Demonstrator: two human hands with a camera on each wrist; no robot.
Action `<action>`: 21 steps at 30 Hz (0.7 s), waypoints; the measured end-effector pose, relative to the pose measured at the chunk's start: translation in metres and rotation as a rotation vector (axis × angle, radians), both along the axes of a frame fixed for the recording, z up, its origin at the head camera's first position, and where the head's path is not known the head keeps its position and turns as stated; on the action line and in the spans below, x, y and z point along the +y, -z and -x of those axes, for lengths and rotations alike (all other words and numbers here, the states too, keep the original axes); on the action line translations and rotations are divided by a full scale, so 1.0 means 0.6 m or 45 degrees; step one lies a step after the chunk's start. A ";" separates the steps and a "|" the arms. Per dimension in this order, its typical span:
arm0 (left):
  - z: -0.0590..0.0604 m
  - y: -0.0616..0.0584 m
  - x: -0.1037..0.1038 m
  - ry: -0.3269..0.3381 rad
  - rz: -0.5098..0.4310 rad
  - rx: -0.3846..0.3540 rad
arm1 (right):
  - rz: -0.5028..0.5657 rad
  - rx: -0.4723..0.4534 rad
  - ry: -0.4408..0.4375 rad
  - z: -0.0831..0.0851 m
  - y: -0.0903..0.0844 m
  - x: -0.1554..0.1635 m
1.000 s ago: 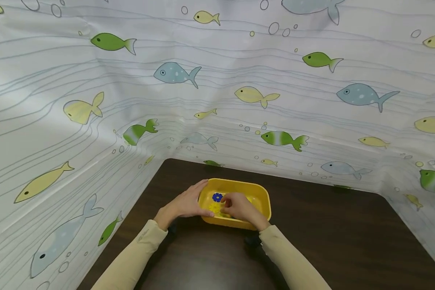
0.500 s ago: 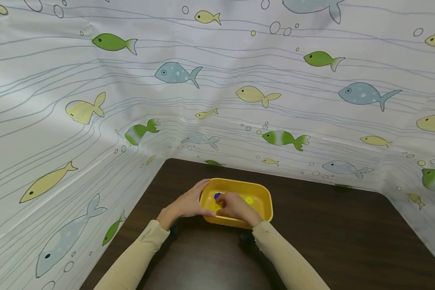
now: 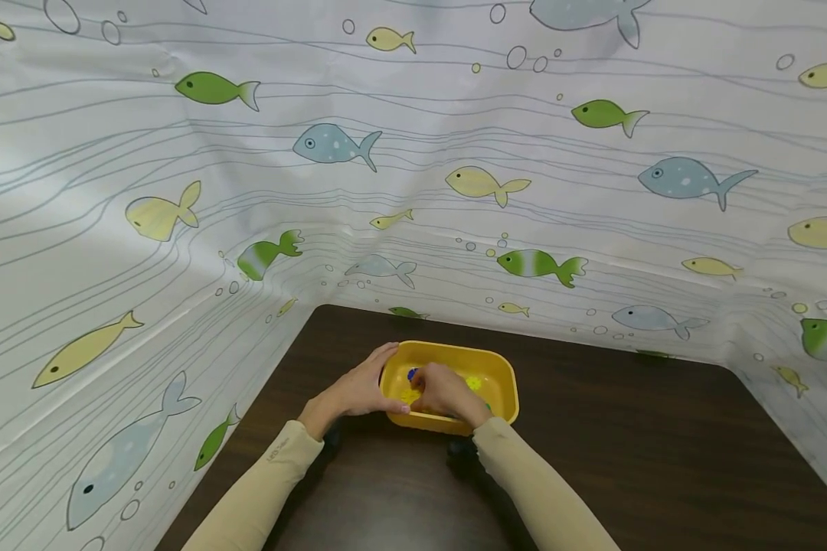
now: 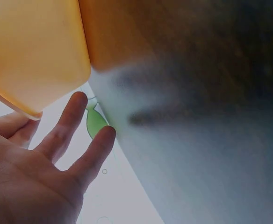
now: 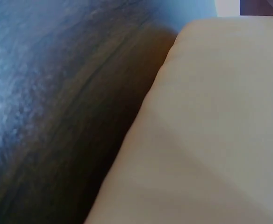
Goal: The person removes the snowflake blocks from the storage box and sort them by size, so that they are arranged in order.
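A yellow plastic tray sits on the dark table. My left hand holds its left end, thumb over the near rim and fingers along the far corner. In the left wrist view, two fingers of the left hand stretch out below the tray's wall. My right hand reaches into the tray with bent fingers, which hide whatever lies under them; I cannot tell if they pinch a piece. Beside its fingertips show a blue flower-shaped piece and a yellow flower-shaped piece.
Another yellow flower-shaped piece lies right of the right hand, with a bit of green near the front wall. Fish-printed white sheeting encloses the table's back and sides. A pale sleeve fills much of the right wrist view.
My right hand has shifted left inside the tray, covering part of the blue piece and uncovering the yellow and green pieces on the right. The left hand stays at the tray's end.
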State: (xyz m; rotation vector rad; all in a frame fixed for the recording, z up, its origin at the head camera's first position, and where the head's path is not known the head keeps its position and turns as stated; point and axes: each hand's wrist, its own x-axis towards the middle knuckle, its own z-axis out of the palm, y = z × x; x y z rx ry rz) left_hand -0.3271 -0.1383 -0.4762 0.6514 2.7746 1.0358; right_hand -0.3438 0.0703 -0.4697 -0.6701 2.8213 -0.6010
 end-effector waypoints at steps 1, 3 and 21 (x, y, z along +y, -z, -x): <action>-0.001 -0.001 0.000 0.000 0.002 0.005 | -0.014 0.010 0.002 0.000 0.000 -0.002; -0.001 -0.002 -0.001 -0.001 0.010 0.008 | -0.036 0.025 0.007 0.000 -0.001 -0.004; -0.002 -0.005 0.002 -0.015 0.039 -0.009 | -0.033 0.062 -0.115 -0.013 -0.004 0.007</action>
